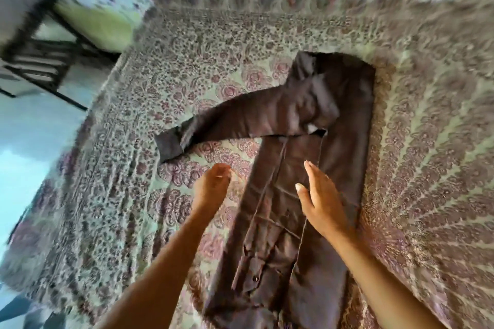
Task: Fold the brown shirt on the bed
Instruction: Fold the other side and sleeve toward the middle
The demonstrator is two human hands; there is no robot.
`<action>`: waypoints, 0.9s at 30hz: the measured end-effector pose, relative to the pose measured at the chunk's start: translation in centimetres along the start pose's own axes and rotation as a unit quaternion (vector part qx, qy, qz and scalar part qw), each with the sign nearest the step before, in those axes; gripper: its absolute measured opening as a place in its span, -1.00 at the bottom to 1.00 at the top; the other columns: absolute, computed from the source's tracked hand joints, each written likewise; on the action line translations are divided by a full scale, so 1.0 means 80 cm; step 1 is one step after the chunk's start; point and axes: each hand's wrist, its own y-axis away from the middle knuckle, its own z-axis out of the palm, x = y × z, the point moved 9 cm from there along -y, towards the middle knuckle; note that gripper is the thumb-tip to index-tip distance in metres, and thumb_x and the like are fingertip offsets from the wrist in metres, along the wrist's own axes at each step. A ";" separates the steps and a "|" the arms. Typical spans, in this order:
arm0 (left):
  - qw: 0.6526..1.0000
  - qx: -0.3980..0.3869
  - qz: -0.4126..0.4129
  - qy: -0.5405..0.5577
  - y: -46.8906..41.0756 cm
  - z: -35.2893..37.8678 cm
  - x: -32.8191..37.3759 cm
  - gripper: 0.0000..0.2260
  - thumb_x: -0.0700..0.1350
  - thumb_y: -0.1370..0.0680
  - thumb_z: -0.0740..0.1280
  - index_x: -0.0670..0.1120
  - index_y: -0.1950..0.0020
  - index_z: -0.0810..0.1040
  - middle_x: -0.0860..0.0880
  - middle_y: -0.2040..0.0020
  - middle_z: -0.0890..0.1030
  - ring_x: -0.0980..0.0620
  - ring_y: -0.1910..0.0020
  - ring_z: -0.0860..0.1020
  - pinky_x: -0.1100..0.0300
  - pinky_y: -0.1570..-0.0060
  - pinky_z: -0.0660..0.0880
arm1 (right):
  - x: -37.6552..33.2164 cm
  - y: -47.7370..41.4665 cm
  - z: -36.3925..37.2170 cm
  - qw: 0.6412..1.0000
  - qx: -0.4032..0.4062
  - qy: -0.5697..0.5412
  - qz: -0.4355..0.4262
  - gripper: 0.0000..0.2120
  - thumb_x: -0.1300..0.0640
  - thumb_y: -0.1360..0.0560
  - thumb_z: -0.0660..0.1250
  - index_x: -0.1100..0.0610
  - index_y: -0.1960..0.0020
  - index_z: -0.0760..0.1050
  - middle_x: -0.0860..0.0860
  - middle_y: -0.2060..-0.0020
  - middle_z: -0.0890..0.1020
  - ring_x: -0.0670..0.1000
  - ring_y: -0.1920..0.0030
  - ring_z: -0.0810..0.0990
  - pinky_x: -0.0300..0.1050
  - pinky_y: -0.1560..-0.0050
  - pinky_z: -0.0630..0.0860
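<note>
The shirt (294,222) is lying on the bed (128,195) beneath my right hand (319,197), just right of my left hand (211,189); its sleeve (240,120) is stretching leftward beyond my left hand.

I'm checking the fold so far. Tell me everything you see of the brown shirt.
The brown woven shirt lies flat on the floral bedspread, its body folded into a long narrow strip with buttons near the person. One sleeve sticks out leftward, cuff at its end. The right hand, fingers straight, is over the strip.
</note>
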 end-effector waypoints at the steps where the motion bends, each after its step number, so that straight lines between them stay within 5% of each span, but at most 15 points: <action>1: 1.000 0.018 -0.019 0.007 -0.015 -0.020 -0.005 -0.80 -0.09 -0.52 0.35 -0.11 -0.10 0.60 -0.05 0.06 0.65 -0.03 0.04 0.60 0.23 0.12 0.42 | -0.014 -0.016 0.006 1.000 -0.003 -0.002 -0.007 -0.46 -0.01 -0.53 0.09 0.31 -0.37 0.30 0.23 -0.29 0.47 0.21 -0.27 0.47 0.20 -0.21 0.45; 4: 0.996 0.062 -0.058 0.001 -0.059 -0.072 -0.038 -0.73 0.00 -0.46 0.32 -0.11 -0.06 0.62 -0.18 0.01 0.66 -0.15 -0.01 0.60 0.07 0.02 0.48 | -0.057 -0.057 0.037 0.999 -0.012 0.017 -0.025 -0.46 -0.03 -0.53 0.07 0.31 -0.37 0.31 0.23 -0.29 0.46 0.21 -0.28 0.47 0.20 -0.24 0.43; 9: 0.981 0.105 -0.160 0.036 -0.137 -0.133 -0.121 -0.71 -0.01 -0.48 0.30 -0.20 -0.06 0.56 -0.19 0.14 0.59 -0.17 0.14 0.58 0.15 0.27 0.39 | -0.110 -0.117 0.127 0.995 -0.067 0.067 -0.019 -0.42 -0.05 -0.50 0.04 0.33 -0.35 0.35 0.27 -0.29 0.46 0.24 -0.29 0.46 0.20 -0.26 0.36; 13: 0.966 0.086 -0.240 0.033 -0.188 -0.142 -0.176 -0.49 -0.01 -0.51 0.34 -0.20 -0.37 0.29 -0.24 -0.27 0.42 -0.17 -0.20 0.45 0.00 -0.19 0.46 | -0.131 -0.148 0.193 0.986 -0.127 0.111 -0.004 -0.28 -0.17 -0.47 -0.16 0.27 -0.46 0.16 0.20 -0.44 0.24 0.16 -0.44 0.24 0.06 -0.43 0.11; 16: 0.963 0.067 -0.261 0.014 -0.217 -0.139 -0.188 -0.49 0.04 -0.50 0.35 -0.17 -0.34 0.31 -0.22 -0.39 0.25 -0.16 -0.32 0.32 -0.06 -0.31 0.38 | -0.138 -0.163 0.243 0.967 -0.195 0.161 -0.006 -0.16 -0.32 -0.39 -0.46 0.13 -0.52 -0.13 0.06 -0.51 -0.06 0.02 -0.51 -0.05 0.01 -0.48 -0.12; 21: 0.965 0.046 -0.244 0.081 -0.238 -0.125 -0.182 -0.50 -0.18 -0.44 0.44 -0.18 -0.28 0.28 -0.17 -0.28 0.37 -0.14 -0.15 0.50 0.06 -0.19 0.46 | -0.149 -0.177 0.282 0.950 -0.217 0.220 0.038 -0.42 -0.10 -0.61 -0.07 0.10 -0.52 -0.19 0.04 -0.51 -0.17 0.03 -0.51 -0.15 0.05 -0.48 -0.16; 27: 0.963 -0.004 -0.236 0.130 -0.247 -0.120 -0.191 -0.67 -0.15 -0.38 0.49 -0.16 -0.10 0.53 -0.13 -0.01 0.62 -0.02 0.13 0.55 0.16 0.08 0.52 | -0.156 -0.180 0.282 0.964 -0.184 0.181 0.055 -0.45 -0.09 -0.60 -0.09 0.11 -0.52 -0.04 0.05 -0.52 -0.05 0.02 -0.52 -0.08 0.02 -0.48 -0.10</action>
